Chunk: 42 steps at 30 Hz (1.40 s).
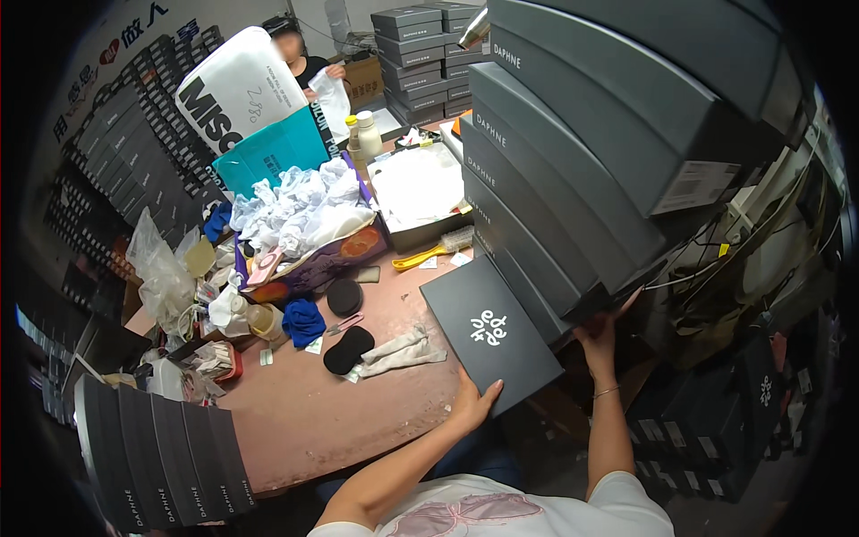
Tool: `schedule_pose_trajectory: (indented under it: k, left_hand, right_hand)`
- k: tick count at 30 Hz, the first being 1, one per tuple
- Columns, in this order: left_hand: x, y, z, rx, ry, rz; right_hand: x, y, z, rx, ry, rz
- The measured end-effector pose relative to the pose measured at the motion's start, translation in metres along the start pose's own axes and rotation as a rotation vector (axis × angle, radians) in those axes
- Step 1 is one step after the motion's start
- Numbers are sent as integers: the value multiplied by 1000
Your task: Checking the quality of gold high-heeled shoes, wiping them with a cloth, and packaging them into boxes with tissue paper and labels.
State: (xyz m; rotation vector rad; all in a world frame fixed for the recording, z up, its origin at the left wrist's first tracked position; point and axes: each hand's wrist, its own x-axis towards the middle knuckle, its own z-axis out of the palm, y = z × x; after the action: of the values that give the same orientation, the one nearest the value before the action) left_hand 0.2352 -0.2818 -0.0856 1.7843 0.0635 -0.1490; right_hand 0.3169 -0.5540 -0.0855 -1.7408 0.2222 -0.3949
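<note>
Two hands are on the near side of the tall stack of dark boxes [559, 201] in the head view, so take that stack as your landmark. The dark box with a white mark [483, 336] sits just left of the stack's base, tight up beside it; whether they touch is hard to tell. Your left hand [472, 400] holds that box at its near edge, thumb over the lid, fingers mostly hidden. Your right hand [598, 336] is at the stack's lower near corner; its fingertips are partly covered, so you cannot tell whether it grips or only steadies.

For good handling, press your thumb lightly, enough to hold the lid down without denting the card. Support the box from below and guide it level. The stack rises high, so a bump at its base could shift it. Mind the yellow-handled brush [434, 251] and the pale cloth [404, 353], both left of the stack.
</note>
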Motion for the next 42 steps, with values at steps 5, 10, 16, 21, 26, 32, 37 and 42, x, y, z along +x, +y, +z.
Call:
schedule_pose_trajectory:
  k: [5, 10, 16, 21, 26, 32, 37, 42]
  left_hand:
    - [14, 11, 17, 43, -19, 14]
    - [27, 3, 13, 42, -8, 44]
    - [12, -7, -37, 82, 113, 175]
    - [-137, 108, -206, 467, 585, 532]
    - [-355, 179, -414, 930, 1959, 908]
    - [-545, 117, -597, -257, 1053, 314]
    - [-439, 149, -511, 39, 1239, 417]
    - [-346, 141, -403, 433, 1407, 361]
  right_hand:
    - [30, 15, -23, -8, -29, 31]
    - [31, 13, -19, -56, -30, -6]
    - [-55, -35, 36, 109, -72, -126]
    - [-158, -81, 130, 165, -656, 16]
    - [-199, -141, 218, 312, -1155, -3]
    - [-295, -300, 351, 401, -1776, -324]
    - [-340, -399, 433, 602, -1822, 222]
    - [-316, -367, 422, 709, -1923, 252]
